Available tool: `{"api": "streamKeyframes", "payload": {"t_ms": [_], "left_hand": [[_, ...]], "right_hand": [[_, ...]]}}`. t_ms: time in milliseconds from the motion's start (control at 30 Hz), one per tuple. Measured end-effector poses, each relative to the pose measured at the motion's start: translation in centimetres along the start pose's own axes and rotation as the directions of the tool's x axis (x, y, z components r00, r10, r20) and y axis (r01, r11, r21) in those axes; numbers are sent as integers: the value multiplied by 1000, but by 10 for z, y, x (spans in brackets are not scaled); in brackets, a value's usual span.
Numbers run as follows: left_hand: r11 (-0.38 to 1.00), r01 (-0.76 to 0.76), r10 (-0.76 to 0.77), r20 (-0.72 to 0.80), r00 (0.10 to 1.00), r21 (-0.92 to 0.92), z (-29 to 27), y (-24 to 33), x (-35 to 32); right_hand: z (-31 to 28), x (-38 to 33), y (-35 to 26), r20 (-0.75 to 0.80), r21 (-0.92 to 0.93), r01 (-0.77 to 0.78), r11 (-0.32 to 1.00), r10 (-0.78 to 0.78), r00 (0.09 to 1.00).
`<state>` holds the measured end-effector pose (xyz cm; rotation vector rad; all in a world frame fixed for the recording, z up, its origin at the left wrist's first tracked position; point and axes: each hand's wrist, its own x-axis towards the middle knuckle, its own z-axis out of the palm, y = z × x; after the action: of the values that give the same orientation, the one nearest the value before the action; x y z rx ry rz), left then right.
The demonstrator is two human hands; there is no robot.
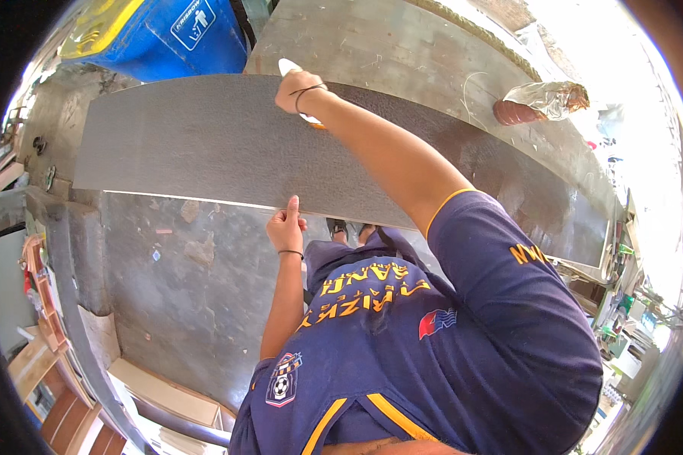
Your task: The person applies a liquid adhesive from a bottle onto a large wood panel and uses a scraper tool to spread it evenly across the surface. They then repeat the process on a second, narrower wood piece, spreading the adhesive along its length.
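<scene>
A long dark grey board [205, 144] with a pale near edge stretches across in front of me. My right hand [300, 91] is closed around a white object [287, 67], over the board's far edge. A rounded white end sticks out past the fingers, and a white and orange part shows below the wrist; the fist hides the middle, so its kind cannot be made out. At the near edge, my left hand [287, 227] holds the board, thumb laid over the edge and the other fingers curled below it.
Beyond the board lies a grey work surface [341, 38], bearing a crumpled clear plastic bag [546, 102] with something reddish-brown inside. A blue bin [190, 45] with a yellow lid stands at the far left. Wooden pieces [45, 303] and a grey rail [72, 326] line the left side.
</scene>
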<state>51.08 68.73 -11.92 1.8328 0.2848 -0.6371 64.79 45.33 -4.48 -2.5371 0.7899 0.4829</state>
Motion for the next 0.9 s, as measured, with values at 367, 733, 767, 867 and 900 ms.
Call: {"api": "streamKeyframes", "payload": {"t_ms": [367, 733, 767, 867, 900], "left_hand": [[998, -52, 53, 42, 998, -17, -6, -12, 6], [999, -48, 49, 25, 998, -24, -3, -9, 7], [998, -48, 48, 6, 999, -34, -3, -5, 7], [998, -42, 43, 16, 999, -42, -1, -8, 10], [998, -41, 41, -1, 999, -50, -1, -11, 9]], "right_hand": [[35, -185, 150, 120, -459, 477, 750, -480, 869], [24, -73, 128, 97, -296, 671, 680, -678, 729], [24, -71, 137, 108, -288, 684, 670, -687, 719], [7, -104, 187, 200, -301, 653, 695, -623, 756], [1, -124, 208, 212, -299, 628, 718, -592, 778]]}}
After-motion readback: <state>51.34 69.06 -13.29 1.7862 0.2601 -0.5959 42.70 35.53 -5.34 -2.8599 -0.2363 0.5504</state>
